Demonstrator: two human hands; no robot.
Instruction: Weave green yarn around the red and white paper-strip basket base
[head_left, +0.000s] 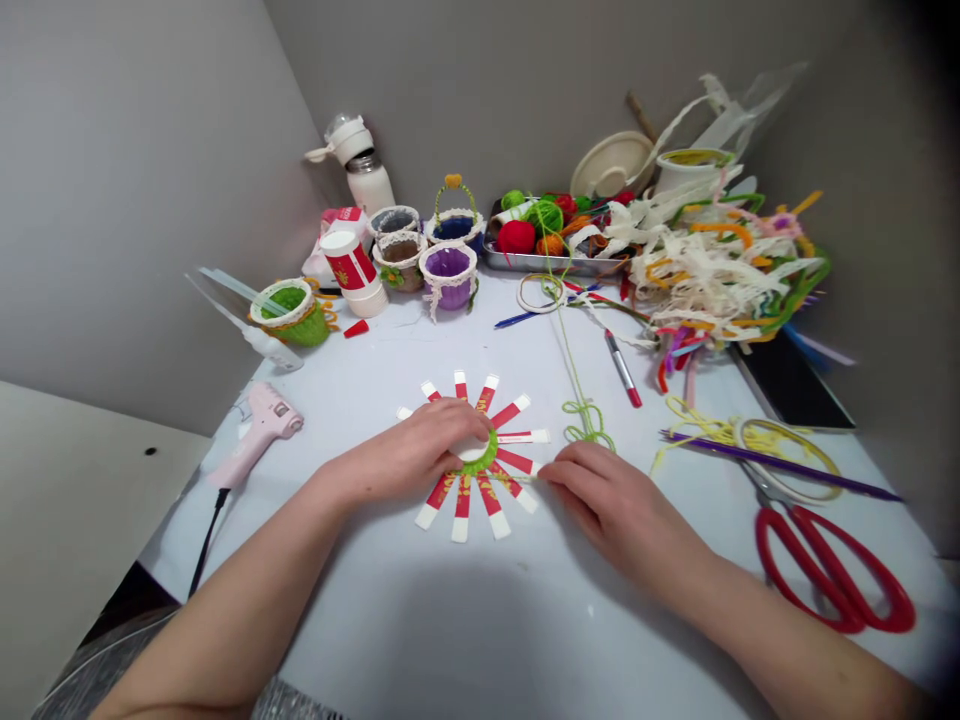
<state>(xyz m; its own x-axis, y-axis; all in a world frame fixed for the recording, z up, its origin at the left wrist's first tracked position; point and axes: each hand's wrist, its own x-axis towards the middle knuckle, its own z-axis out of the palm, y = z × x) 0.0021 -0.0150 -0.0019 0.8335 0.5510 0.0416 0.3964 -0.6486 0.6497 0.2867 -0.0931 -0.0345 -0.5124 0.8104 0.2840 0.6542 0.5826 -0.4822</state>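
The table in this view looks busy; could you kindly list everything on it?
woven baskets: five, mixed colours, back left
yarn balls: several, mixed colours, in a metal tray, back centre
lace and pipe-cleaner pile: one, cream and multicoloured, back right
bottle: one, white, back left corner
glue gun: one, pink, left
paper strip wheel: one, red and white, centre
marker: one, red-capped, right of centre
scissors: one pair, red, front right
left hand: one, on the wheel
right hand: one, fingers at the wheel's edge

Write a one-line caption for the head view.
Left hand presses a green-edged white disc on radiating red-and-white paper strips; right hand rests beside them.
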